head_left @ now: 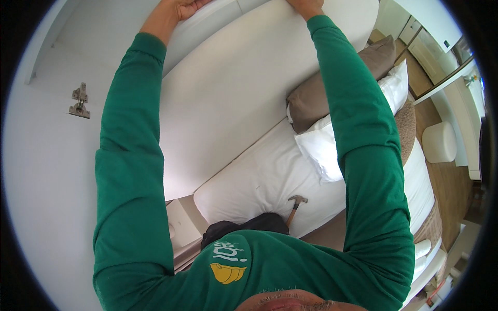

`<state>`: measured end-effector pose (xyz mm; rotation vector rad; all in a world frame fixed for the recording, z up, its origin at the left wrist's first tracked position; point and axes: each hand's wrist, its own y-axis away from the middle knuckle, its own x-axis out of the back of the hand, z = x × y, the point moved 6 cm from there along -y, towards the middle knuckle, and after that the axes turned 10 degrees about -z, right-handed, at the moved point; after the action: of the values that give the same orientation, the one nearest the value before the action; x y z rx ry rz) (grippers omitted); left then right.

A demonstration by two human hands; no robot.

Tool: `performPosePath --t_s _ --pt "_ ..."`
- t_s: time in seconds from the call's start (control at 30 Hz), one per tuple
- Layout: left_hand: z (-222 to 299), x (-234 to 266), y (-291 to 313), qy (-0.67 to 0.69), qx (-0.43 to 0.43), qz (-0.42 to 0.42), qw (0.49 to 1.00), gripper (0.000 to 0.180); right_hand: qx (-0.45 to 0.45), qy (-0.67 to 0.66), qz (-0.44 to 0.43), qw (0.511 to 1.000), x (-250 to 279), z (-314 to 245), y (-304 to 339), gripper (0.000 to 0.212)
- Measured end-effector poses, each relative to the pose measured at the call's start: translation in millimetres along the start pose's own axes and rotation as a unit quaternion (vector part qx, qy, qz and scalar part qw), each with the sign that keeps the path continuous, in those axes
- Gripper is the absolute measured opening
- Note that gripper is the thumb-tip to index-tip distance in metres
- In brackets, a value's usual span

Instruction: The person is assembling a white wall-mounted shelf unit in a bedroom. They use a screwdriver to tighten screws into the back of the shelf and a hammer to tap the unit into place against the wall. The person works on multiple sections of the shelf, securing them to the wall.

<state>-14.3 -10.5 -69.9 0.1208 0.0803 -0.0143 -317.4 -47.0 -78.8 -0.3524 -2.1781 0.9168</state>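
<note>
Both my arms, in green sleeves, reach up to the top edge of the view. My left hand (182,9) is at a white ledge (207,23) above the headboard; its visible fingers are curled in, and what they hold, if anything, is cut off. Beside the upper edge of the cream padded headboard (233,88) is my right hand (308,6), its fingers out of view. A claw hammer (295,207) with a wooden handle lies on the white bed sheet (259,181), close to my body.
A metal cabinet hinge (79,101) is fixed to the white panel (52,155) at left. Brown (311,98) and white (319,147) pillows lie on the bed under my right arm. A white stool (439,142) stands on the wood floor (446,192) at right.
</note>
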Motion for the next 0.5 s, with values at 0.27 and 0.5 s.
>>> performPosePath --t_s 0.27,0.5 --pt "3.9 -13.5 8.2 -0.013 0.017 -0.024 0.999 0.018 0.001 -0.002 0.007 1.000 -1.8 0.3 0.5 0.018" --pt "7.0 -9.1 15.7 -0.050 0.029 -0.013 0.998 0.027 -0.008 -0.020 0.000 1.000 3.2 -2.9 2.5 0.018"
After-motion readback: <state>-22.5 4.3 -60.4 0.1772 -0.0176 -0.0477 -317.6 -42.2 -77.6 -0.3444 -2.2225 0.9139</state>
